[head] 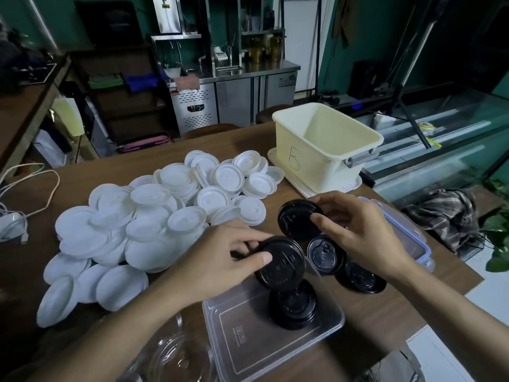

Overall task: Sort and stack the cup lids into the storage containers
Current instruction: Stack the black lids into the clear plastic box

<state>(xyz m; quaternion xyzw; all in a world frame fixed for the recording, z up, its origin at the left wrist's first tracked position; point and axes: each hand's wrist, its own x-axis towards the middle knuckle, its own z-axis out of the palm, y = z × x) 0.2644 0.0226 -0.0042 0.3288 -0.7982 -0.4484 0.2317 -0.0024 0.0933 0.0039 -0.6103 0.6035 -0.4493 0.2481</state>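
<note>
My left hand [231, 257] grips a black cup lid [283, 267] by its rim, thumb on top, above a clear shallow container [239, 340]. A short stack of black lids [293, 306] stands in that container. My right hand [355, 230] pinches a second black lid [296, 219], tilted toward me. Two more black lids lie on the table, one [325, 255] between my hands and another [360, 278] under my right wrist. A big heap of white lids [154, 216] covers the table to the left.
A cream tub marked "B" [325, 144] stands at the back right on a flat white lid. A clear box with blue clips [410, 244] sits behind my right hand. White cables [30, 194] lie at the far left. Clear glassware [170, 354] is at the near edge.
</note>
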